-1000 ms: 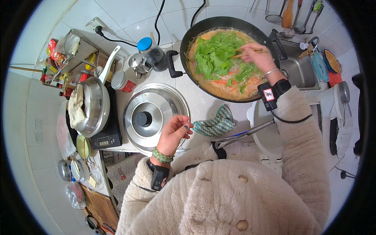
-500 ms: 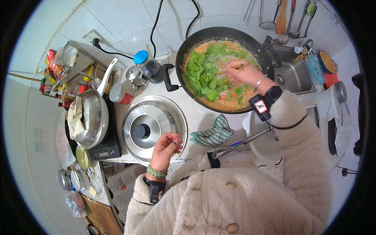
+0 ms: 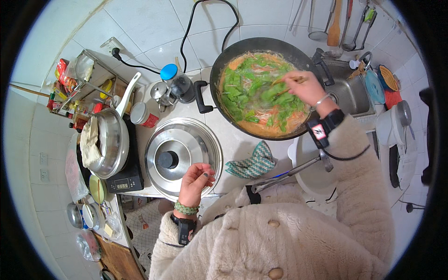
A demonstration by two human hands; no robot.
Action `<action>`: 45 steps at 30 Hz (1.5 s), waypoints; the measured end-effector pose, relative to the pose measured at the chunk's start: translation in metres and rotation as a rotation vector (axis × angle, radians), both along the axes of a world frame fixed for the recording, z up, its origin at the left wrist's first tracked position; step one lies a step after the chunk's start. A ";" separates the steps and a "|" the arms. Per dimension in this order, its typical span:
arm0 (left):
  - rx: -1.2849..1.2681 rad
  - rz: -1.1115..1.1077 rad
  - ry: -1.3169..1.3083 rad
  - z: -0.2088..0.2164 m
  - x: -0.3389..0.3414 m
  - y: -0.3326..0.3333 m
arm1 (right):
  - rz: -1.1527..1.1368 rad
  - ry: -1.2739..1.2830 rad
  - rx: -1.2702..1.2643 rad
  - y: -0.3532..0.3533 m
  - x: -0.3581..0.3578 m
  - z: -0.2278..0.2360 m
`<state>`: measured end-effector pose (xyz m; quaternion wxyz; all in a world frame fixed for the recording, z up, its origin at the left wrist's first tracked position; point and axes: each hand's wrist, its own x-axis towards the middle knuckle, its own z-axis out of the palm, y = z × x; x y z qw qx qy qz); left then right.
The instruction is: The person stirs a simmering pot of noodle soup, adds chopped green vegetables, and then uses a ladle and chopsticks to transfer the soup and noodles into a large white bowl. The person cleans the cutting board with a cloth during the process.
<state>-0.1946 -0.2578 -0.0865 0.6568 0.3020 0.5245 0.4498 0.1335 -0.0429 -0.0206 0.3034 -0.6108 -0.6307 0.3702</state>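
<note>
Over the large black wok [image 3: 215, 84], my right hand [image 3: 302, 86] is closed on a pair of wooden chopsticks [image 3: 281, 91], their tips among the food. Shredded green leaves [image 3: 242, 84] and pale and orange strips lie in an orange broth in the wok. My left hand [image 3: 196, 182] is raised beside the near right rim of a steel lid [image 3: 186, 145] with a black knob. Its fingers are curled in toward the thumb, and I see nothing held in them. A green and white knitted cloth [image 3: 254, 161] lies on the counter between my hands.
A steel pan [image 3: 116, 140] with a white handle stands on a black electric hob [image 3: 128, 179] at left. Jars, including a blue-lidded one [image 3: 181, 88], sit behind the lid. To the right are a sink [image 3: 354, 95] and a white bucket [image 3: 308, 170] with tongs [image 3: 291, 171] across it.
The leaves, bunched at the wok's left before, are now spread across the broth. My right hand has shifted slightly right with the chopsticks. The left hand stays almost in place.
</note>
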 end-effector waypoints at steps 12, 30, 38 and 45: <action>-0.013 -0.005 -0.014 -0.001 0.005 0.005 | 0.137 0.077 0.051 0.015 0.029 -0.032; 0.098 0.124 0.104 -0.003 -0.003 0.010 | -0.194 0.153 0.065 -0.017 0.095 0.011; 0.910 0.019 0.807 0.036 0.021 0.147 | -0.202 0.485 0.095 -0.005 0.035 -0.040; 0.913 -0.131 1.006 0.024 0.038 0.231 | 0.178 0.260 -0.167 -0.008 -0.023 -0.028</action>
